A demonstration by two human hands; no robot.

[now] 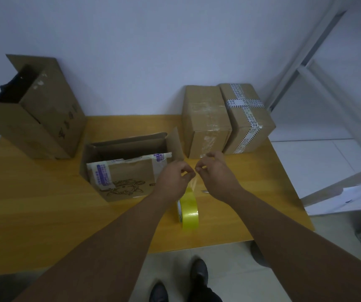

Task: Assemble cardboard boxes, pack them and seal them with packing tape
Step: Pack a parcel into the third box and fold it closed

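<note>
A yellow roll of packing tape (pixel 188 209) hangs below my hands over the wooden table (pixel 44 214). A clear strip of tape (pixel 193 184) runs up from the roll to my fingers. My left hand (pixel 175 177) and my right hand (pixel 214 171) both pinch the top end of that strip, fingertips almost touching. Just left of my hands stands an open cardboard box (pixel 129 166) with its flaps up and a printed front panel.
Two sealed boxes (pixel 207 120) (pixel 247 116) stand at the back right against the wall. A tall open box (pixel 35 107) with dark contents stands at the back left. A small metal object (pixel 204 191) lies by my right wrist. White shelving (pixel 327 62) and papers (pixel 349 199) are to the right.
</note>
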